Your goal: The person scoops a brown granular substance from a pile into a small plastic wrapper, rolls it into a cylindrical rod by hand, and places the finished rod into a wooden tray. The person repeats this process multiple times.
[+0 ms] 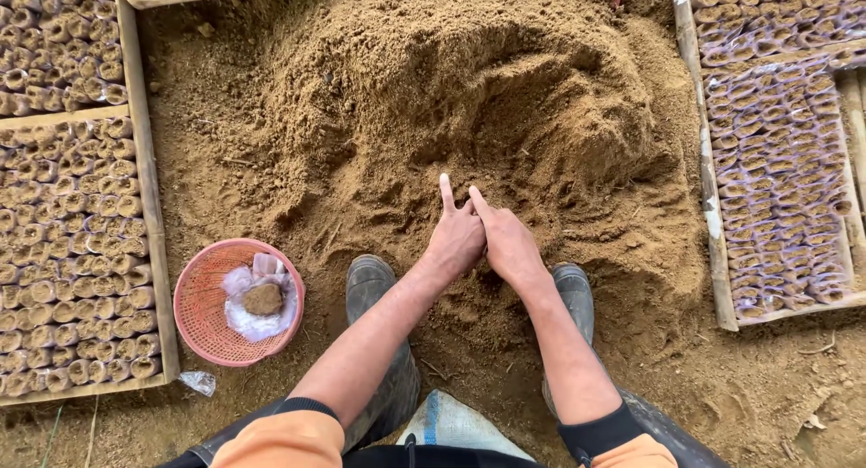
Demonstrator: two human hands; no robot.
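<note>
The soil mound (469,98) lies directly ahead, between the filled seedling-bag trays (72,251). Left hand (456,238) and right hand (510,242) press together at its base, whether grasping anything cannot be told. Step judged: gathering soil; next needs a scooping draw toward the pink basket (203,328).

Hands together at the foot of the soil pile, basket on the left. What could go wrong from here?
1. The soil pile rises steeply right behind the left hand and right hand; it may slump onto them.
2. The basket sits close to the left boot; a shifted foot might tip it.
3. Flung soil could land on the filled bags at right.
</note>
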